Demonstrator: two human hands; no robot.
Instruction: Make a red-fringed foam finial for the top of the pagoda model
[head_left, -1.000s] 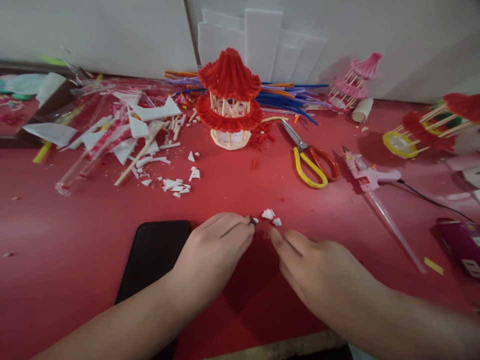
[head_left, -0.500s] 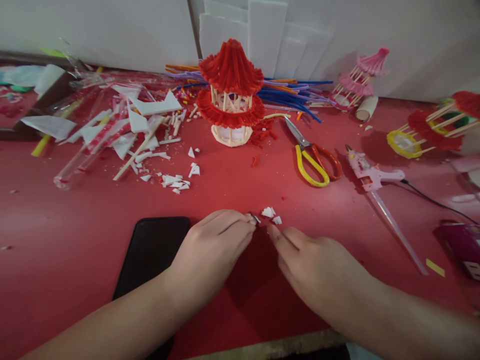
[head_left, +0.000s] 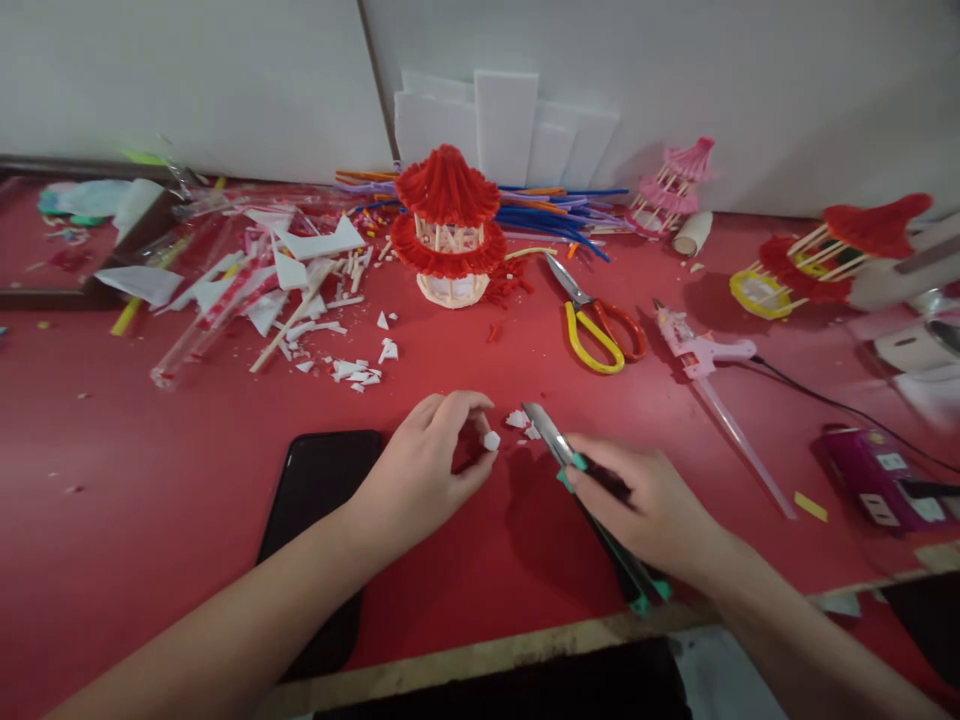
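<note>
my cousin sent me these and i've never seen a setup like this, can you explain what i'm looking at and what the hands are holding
There is no robot here, just a person's two bare hands. Every picture comes from one camera worn on the person's head, looking forward and down.

The left hand pinches a small white piece. The right hand holds a craft knife, its blade pointing away from the person, close to some white scraps.

On the red table, a black phone lies partly under the left forearm. Farther back stands a little tower with red roofs. To its right are scissors and a pink glue gun. White sheets lean on the wall behind.
</note>
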